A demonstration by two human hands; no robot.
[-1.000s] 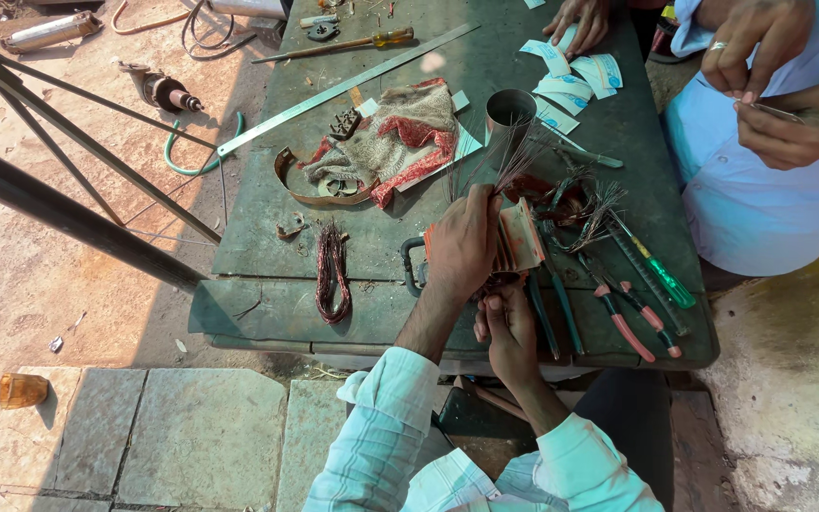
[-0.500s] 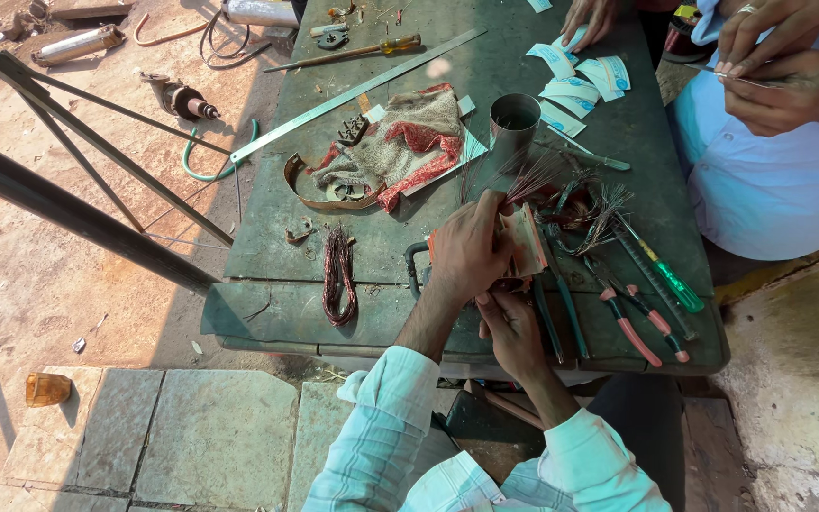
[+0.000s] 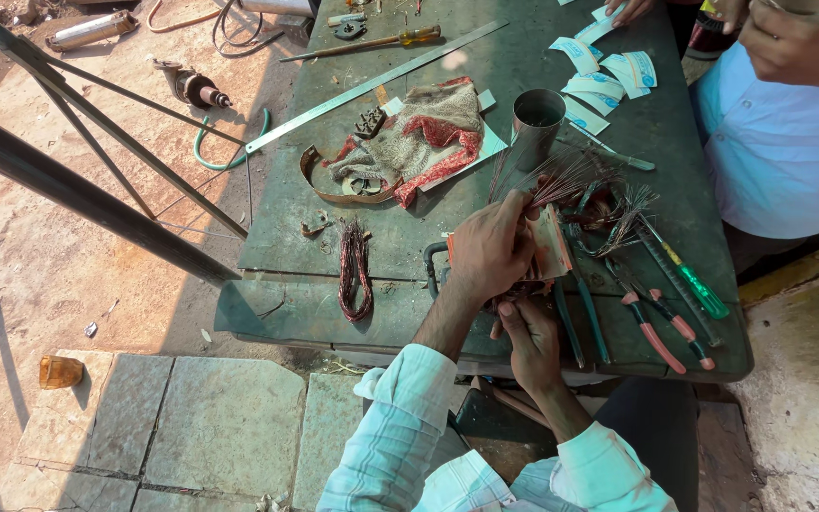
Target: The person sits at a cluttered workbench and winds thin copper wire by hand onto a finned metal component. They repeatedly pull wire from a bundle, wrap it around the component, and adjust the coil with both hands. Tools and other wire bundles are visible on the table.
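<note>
My left hand [image 3: 493, 248] is wrapped around a small block with thin wires [image 3: 561, 180] sticking up out of it. My right hand [image 3: 526, 334] is just below, fingers pinching the bottom of the same block. It sits at the near edge of the green table [image 3: 523, 66]. Pliers [image 3: 661, 322] lie just to the right. A metal cup [image 3: 536, 123] stands behind the wires, and a red cloth [image 3: 424, 137] lies farther left.
</note>
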